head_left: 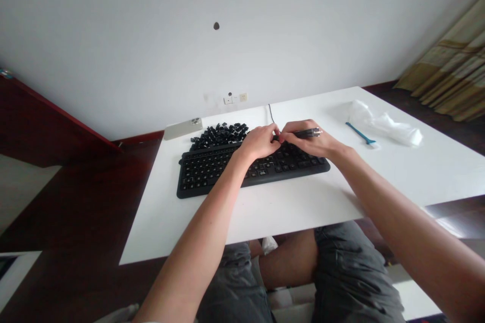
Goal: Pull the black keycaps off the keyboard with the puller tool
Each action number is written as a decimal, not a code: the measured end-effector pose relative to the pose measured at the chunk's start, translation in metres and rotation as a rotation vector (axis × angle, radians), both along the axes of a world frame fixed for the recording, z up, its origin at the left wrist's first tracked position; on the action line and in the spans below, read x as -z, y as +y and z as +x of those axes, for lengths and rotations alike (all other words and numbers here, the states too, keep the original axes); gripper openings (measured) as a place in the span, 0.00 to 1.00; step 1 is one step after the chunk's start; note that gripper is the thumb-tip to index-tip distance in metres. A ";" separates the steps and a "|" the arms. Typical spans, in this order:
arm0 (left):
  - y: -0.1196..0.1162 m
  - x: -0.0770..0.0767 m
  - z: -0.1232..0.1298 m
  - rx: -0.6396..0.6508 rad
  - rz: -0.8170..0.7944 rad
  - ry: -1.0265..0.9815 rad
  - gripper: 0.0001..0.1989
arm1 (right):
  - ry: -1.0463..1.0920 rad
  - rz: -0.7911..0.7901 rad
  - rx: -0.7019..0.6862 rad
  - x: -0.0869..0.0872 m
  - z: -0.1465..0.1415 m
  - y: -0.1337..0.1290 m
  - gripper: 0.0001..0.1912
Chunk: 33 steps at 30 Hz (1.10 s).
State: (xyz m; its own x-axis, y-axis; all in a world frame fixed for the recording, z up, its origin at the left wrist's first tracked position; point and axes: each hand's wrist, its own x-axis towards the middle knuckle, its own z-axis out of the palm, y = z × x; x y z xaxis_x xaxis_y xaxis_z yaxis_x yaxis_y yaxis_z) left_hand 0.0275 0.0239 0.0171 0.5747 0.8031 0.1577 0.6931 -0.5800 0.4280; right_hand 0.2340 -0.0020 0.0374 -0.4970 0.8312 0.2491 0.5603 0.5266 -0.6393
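Bare forearms (197, 227) are reaching over a black keyboard (212, 176), the right hand (308, 141) gripping a black pen-shaped tool (303, 133) lying crosswise, metal tip pointing right, while the left hand (257, 142) is pinching its other end.

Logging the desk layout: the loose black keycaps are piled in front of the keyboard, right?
No: the loose black keycaps are piled behind the black keyboard, toward the wall, as the head view shows.
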 end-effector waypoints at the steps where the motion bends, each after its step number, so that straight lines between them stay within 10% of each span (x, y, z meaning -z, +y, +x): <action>1: -0.001 0.001 0.001 0.021 0.033 -0.003 0.08 | 0.044 0.003 0.008 0.004 0.000 -0.001 0.15; 13: -0.012 0.020 0.040 -0.129 0.106 -0.038 0.12 | 0.377 0.194 0.074 0.027 -0.014 0.000 0.12; 33: -0.012 0.029 0.038 -0.128 0.197 0.171 0.14 | 0.310 0.388 0.010 0.045 -0.019 -0.009 0.14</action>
